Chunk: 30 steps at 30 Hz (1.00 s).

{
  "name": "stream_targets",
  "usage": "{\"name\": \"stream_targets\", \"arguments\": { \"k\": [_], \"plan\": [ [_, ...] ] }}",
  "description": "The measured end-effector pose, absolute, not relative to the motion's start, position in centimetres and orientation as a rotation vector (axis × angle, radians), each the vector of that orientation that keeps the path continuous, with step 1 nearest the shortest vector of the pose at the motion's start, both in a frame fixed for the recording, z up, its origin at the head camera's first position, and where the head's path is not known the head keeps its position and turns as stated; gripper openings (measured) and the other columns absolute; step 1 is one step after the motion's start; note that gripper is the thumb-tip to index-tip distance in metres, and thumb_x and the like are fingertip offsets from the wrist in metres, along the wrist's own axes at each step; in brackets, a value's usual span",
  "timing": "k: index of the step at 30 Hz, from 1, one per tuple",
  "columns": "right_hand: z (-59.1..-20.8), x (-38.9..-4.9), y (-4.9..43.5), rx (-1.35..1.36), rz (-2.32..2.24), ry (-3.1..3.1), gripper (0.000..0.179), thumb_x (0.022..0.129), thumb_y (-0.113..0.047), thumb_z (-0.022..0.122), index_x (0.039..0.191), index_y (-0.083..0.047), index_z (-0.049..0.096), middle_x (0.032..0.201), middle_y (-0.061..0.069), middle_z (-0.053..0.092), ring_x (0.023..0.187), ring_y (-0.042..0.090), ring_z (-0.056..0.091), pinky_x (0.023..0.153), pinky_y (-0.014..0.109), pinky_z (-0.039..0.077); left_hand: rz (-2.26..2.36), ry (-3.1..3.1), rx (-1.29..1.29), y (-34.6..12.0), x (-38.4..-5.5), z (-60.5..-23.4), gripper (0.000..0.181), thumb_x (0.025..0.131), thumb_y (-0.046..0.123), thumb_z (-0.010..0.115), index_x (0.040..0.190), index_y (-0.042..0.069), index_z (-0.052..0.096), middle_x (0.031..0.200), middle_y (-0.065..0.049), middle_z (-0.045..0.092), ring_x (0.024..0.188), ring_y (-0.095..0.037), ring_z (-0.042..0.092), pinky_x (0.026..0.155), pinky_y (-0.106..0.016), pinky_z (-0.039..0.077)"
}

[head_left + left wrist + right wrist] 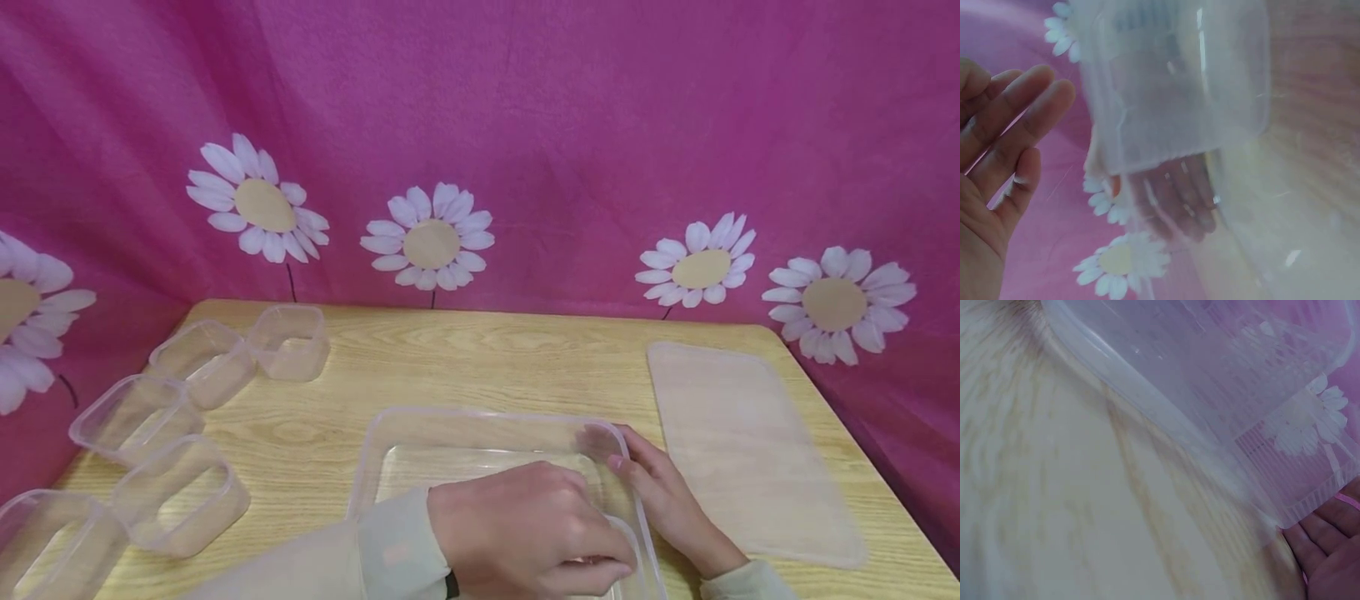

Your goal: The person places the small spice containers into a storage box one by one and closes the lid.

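Note:
A large clear plastic food container [480,414] stands at the front of the table. My left hand [536,533] is over it, back of the hand up. In the left wrist view, the fingers [997,140] are loose, apart from the small plastic container [1172,119], with nothing seen between them. That small container's rim shows beside the left fingertips in the head view. My right hand [671,496] holds the large container's right wall, thumb over the rim. Its fingers [1310,540] lie against the outside corner and show through the wall in the left wrist view.
Several small open plastic containers [180,492] form a curved row along the left side of the wooden table [465,354]. A flat translucent lid [750,458] lies on the right. Behind the table hangs a pink curtain [547,150] with white daisies.

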State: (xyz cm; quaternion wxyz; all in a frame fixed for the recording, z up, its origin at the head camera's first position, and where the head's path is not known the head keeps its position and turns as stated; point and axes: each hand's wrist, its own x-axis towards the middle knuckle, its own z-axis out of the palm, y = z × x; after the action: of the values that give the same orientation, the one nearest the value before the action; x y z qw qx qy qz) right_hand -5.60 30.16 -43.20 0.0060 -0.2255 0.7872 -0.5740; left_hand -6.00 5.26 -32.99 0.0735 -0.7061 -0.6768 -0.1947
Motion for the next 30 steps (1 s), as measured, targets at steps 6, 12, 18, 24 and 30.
{"name": "stream_targets", "arguments": {
  "k": [6,12,18,24,30],
  "plan": [
    [-43.4,-5.5,30.0,-0.660,-1.762,2.490,0.040,0.110,-0.004,0.035,0.148,-0.005,0.048,0.143,0.003,0.065,0.132,0.002,0.060,0.106,0.017,0.047,-0.552,-2.002,-2.029,4.3,-6.6,-32.1,0.022,0.105,0.026,0.055,0.100,0.026,0.076,0.073,0.021,0.066,0.064,0.009,0.051,0.069,-0.009,0.036],
    [-43.6,-5.5,29.9,-0.675,-1.770,2.491,0.040,0.109,-0.002,0.036,0.147,-0.004,0.049,0.141,-0.004,0.066,0.130,0.002,0.062,0.106,0.016,0.047,-0.583,-1.993,-1.896,2.6,-7.5,-31.0,0.018,0.100,0.022,0.061,0.101,0.026,0.079,0.082,0.023,0.072,0.063,0.011,0.050,0.069,-0.007,0.036],
    [-43.8,-5.6,30.0,-0.745,-1.803,2.475,0.042,0.107,0.002,0.035,0.147,0.000,0.048,0.143,-0.003,0.065,0.132,0.002,0.060,0.107,0.015,0.046,-0.690,-1.963,-1.793,0.8,-7.5,-30.0,0.016,0.097,0.015,0.063,0.096,0.023,0.076,0.077,0.021,0.068,0.061,0.011,0.050,0.071,-0.007,0.039],
    [-43.9,-5.7,30.1,-0.739,-1.804,2.442,0.042,0.108,0.001,0.033,0.149,0.001,0.046,0.144,-0.006,0.064,0.133,0.001,0.059,0.107,0.016,0.046,-0.805,-1.964,-1.679,-1.1,-7.6,-30.0,0.016,0.096,0.014,0.066,0.103,0.019,0.079,0.089,0.017,0.077,0.069,0.009,0.062,0.077,-0.010,0.048],
    [-43.6,-5.7,30.0,-0.715,-1.791,2.473,0.041,0.108,0.000,0.035,0.147,-0.001,0.048,0.143,-0.002,0.066,0.133,0.001,0.060,0.107,0.014,0.045,-0.920,-1.946,-1.564,-3.0,-8.0,-30.5,0.017,0.094,0.011,0.070,0.107,0.015,0.079,0.094,0.011,0.080,0.070,0.001,0.062,0.075,-0.012,0.050]
  ]
}}
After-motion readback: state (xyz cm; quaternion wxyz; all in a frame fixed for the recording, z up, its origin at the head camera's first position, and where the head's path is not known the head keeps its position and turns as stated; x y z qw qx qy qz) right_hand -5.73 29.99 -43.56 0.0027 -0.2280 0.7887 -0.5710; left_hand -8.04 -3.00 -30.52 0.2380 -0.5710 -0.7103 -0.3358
